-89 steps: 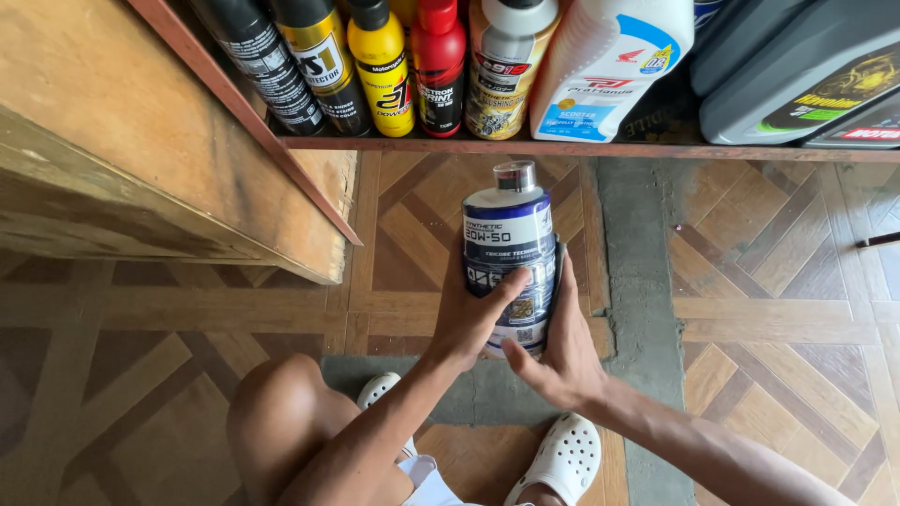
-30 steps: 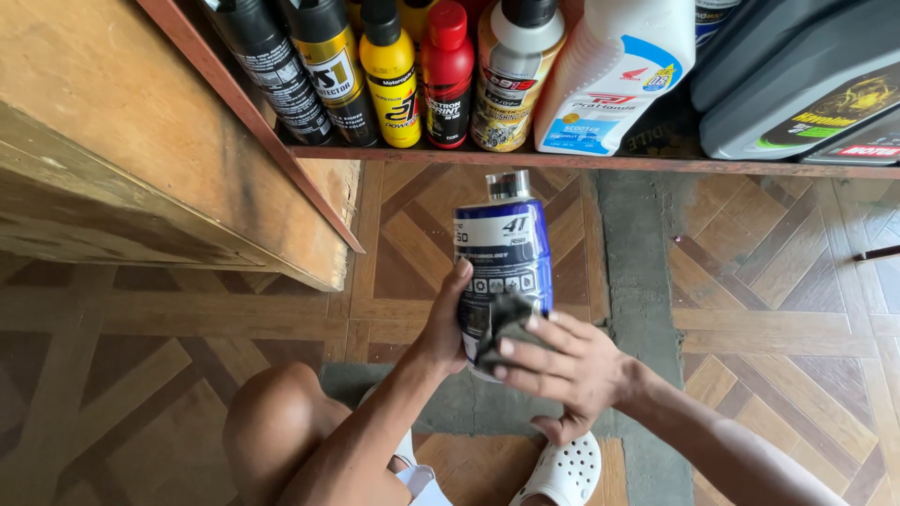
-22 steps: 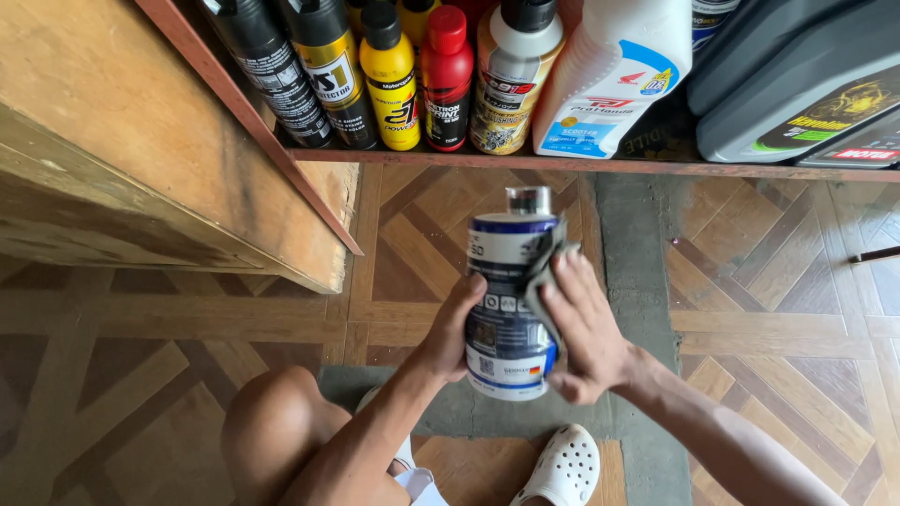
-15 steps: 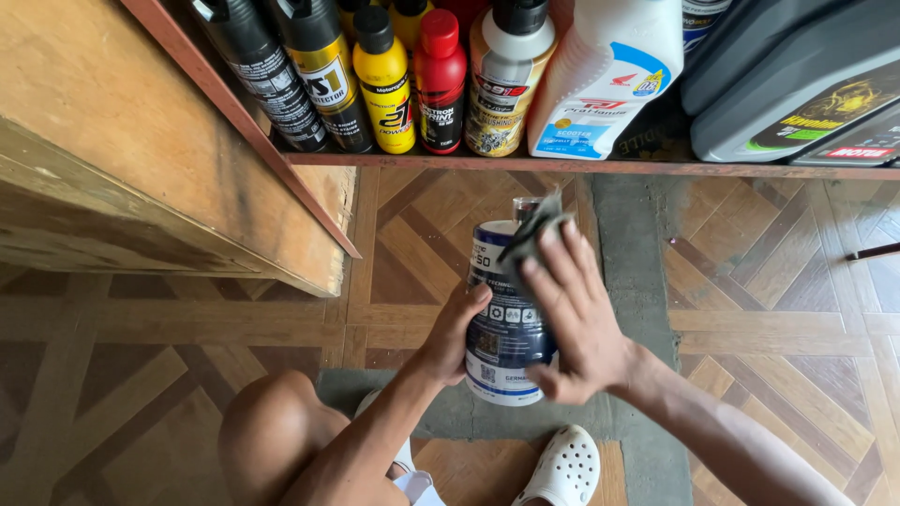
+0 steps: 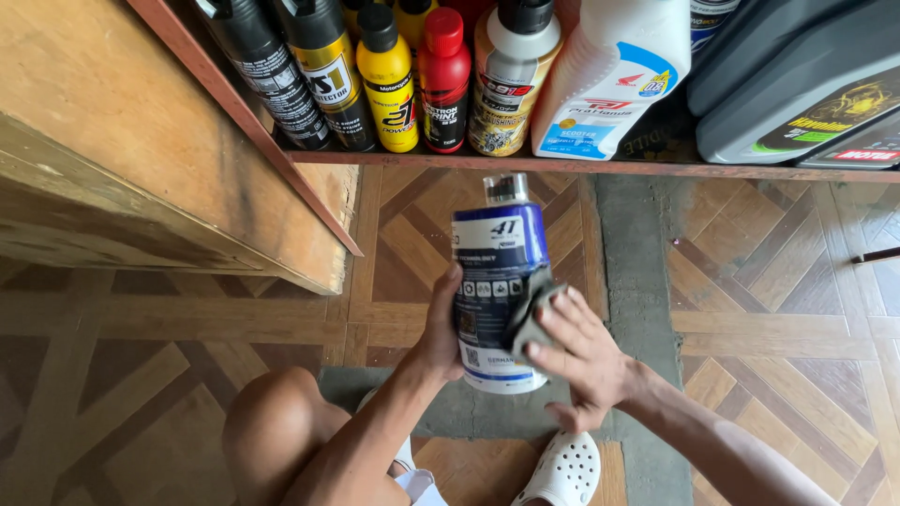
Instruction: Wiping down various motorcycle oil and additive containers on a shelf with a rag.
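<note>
My left hand (image 5: 441,328) grips a blue and white bottle (image 5: 497,272) with a silver cap, holding it upright by its lower left side. My right hand (image 5: 581,351) presses a small dark grey cloth (image 5: 530,314) flat against the bottle's right side. Both hands are held above my bare knee (image 5: 272,422) and a white clog (image 5: 562,468), in front of the shelf.
A wooden shelf (image 5: 600,167) just above holds a row of bottles: black ones (image 5: 281,66), a yellow one (image 5: 384,80), a red one (image 5: 442,80), a white jug (image 5: 609,75) and grey canisters (image 5: 797,84). A wooden panel (image 5: 122,159) stands at left. Patterned floor tiles (image 5: 769,300) lie below.
My right hand with the cloth has slid up to the bottle's cap and back down to its middle. The left hand keeps its grip; the bottle was turned slightly.
</note>
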